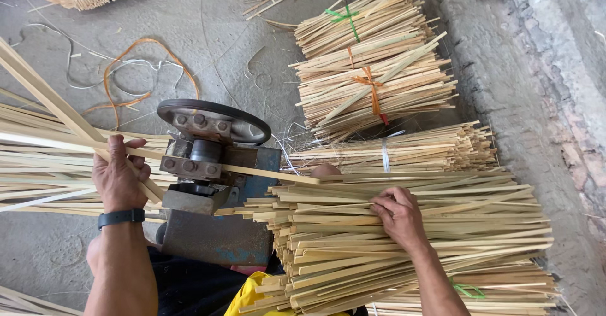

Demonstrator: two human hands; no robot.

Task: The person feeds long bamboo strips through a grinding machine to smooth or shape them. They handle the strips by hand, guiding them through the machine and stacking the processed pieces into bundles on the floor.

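My left hand [118, 177] grips a long pale bamboo strip [57, 108] and holds it against the left side of a small metal splitting machine [211, 183] with a dark hand wheel [213, 118]. A dark band sits on that wrist. A thin strip [278, 176] comes out of the machine's right side. My right hand [398, 214] rests palm down on top of a big loose pile of cut bamboo strips [404, 240], fingers curled onto the upper strips.
Tied bundles of strips [372, 70] lie stacked at the back right, one with orange cord, one with green. Long strips [44, 164] fan out on the left. Orange and white cords [136, 76] lie on the concrete floor. A rough concrete ledge [536, 101] runs along the right.
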